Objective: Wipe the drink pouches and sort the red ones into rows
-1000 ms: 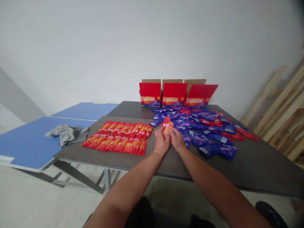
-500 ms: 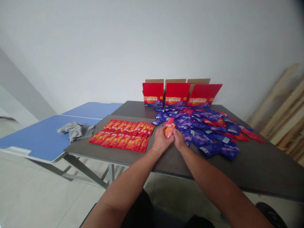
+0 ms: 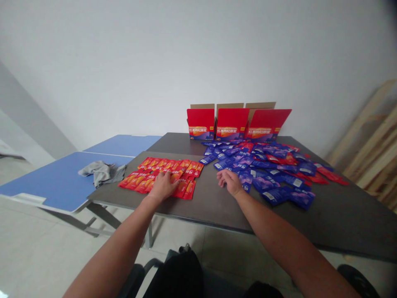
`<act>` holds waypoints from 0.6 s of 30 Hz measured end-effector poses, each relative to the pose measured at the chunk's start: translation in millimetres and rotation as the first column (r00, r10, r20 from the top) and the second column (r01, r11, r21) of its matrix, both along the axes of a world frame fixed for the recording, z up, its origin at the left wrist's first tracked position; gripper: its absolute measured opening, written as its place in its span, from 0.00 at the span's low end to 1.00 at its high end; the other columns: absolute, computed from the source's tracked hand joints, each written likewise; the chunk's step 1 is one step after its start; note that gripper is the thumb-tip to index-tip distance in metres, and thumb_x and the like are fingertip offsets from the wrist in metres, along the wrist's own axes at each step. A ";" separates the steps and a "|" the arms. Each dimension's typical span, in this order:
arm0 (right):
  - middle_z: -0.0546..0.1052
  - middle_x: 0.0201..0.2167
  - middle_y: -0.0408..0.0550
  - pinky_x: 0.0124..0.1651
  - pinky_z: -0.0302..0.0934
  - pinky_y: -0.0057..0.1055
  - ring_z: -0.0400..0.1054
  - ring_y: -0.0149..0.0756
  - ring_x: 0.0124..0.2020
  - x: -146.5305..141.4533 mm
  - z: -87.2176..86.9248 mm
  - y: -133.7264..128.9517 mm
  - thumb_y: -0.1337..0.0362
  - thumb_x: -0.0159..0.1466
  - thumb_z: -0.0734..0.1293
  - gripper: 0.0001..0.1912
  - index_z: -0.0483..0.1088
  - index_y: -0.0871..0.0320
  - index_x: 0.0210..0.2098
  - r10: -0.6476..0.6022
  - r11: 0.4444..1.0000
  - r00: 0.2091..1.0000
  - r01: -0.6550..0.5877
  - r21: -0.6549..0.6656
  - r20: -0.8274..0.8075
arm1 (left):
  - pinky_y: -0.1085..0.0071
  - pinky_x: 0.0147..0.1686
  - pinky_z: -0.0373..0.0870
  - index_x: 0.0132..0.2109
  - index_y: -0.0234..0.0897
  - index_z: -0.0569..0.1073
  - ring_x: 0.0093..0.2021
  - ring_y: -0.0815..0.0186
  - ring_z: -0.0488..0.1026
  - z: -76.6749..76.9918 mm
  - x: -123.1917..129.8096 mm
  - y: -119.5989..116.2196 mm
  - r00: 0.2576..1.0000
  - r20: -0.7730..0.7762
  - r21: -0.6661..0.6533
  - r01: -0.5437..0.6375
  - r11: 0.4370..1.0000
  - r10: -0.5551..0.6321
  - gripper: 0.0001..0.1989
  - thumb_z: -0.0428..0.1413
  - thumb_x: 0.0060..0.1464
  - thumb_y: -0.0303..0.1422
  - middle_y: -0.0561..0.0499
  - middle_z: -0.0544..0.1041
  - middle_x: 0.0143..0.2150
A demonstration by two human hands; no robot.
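Note:
My left hand rests over the front row of red sachets, its fingers spread and lying on them. The palm hides part of the sachets underneath. These red and orange sachets overlap in two neat rows on the dark table. My right hand hovers over the table just left of the loose pile, fingers loosely curled and apart, with nothing visible in them. Nearest to it are purple-blue sachets from the jumbled heap, where red sachets are mixed in.
Three open red cartons stand side by side at the back of the dark table, near the wall. To the left, a grey cloth lies across the edge of a blue table. Wooden boards lean at the far right.
Both hands held one red sachet between them earlier. My left hand has moved left onto the red rows. My right hand has stayed near the pile, now apart from the left and without the sachet.

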State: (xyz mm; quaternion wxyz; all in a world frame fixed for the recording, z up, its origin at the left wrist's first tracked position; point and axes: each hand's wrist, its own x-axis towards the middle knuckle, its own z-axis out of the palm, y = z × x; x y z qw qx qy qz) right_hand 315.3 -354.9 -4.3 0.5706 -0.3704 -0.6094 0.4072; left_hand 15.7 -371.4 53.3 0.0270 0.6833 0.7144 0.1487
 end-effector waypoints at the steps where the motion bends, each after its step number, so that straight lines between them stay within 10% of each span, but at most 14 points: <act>1: 0.73 0.25 0.45 0.19 0.58 0.26 0.66 0.29 0.19 0.1 0.2 -0.1 0.42 0.61 0.60 0.24 0.71 0.58 0.34 -0.001 1.000 1.000 0.001 0.009 0.010 | 0.60 0.55 0.60 0.57 0.35 0.67 0.55 0.50 0.66 -0.5 -5.8 0.0 1.000 -0.019 -0.035 -0.011 0.999 0.010 0.31 0.51 0.54 0.52 0.36 0.68 0.54; 18: 0.69 0.22 0.42 0.21 0.54 0.25 0.61 0.27 0.18 3.8 -1.2 0.8 0.48 0.64 0.59 0.20 0.71 0.58 0.32 -0.064 0.996 0.987 0.054 0.066 0.147 | 0.46 0.51 0.60 0.54 0.36 0.68 0.56 0.41 0.65 7.5 -1.3 -7.2 0.993 -0.071 -0.067 -0.101 0.993 0.096 0.30 0.46 0.55 0.53 0.32 0.66 0.55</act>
